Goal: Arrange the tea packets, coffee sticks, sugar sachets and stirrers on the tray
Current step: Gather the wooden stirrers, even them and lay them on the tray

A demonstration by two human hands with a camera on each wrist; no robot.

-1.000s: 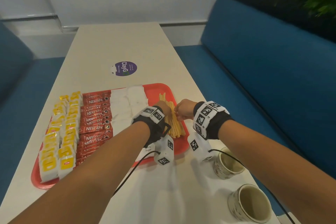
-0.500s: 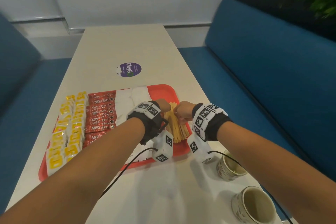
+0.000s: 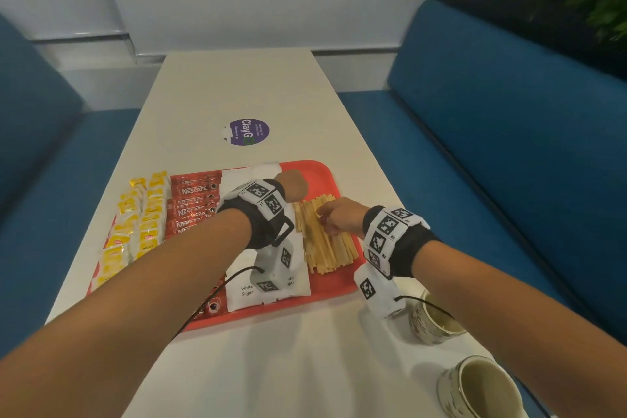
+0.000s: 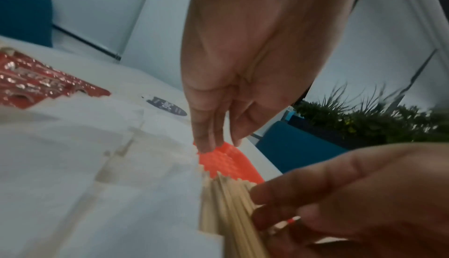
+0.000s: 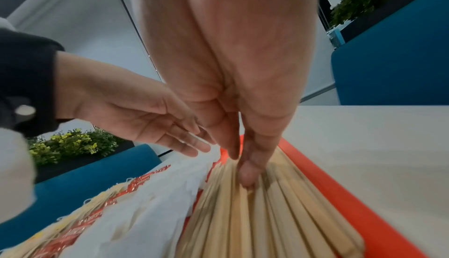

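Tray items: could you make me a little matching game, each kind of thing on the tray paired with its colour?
Things:
1. tea packets
2. coffee sticks
3. sugar sachets
4. stirrers

Colours:
A. pale wood
B. white
C. yellow
D. red

Pairs: 1-C, 2-D, 3-B, 4-A. All lie on the red tray, ordered left to right as listed.

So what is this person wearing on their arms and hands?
Bare forearms, no sleeves or gloves. Each wrist has a black strap with white blocks bearing black square code markers, on the left hand and right hand. A thin black cable trails from each unit.
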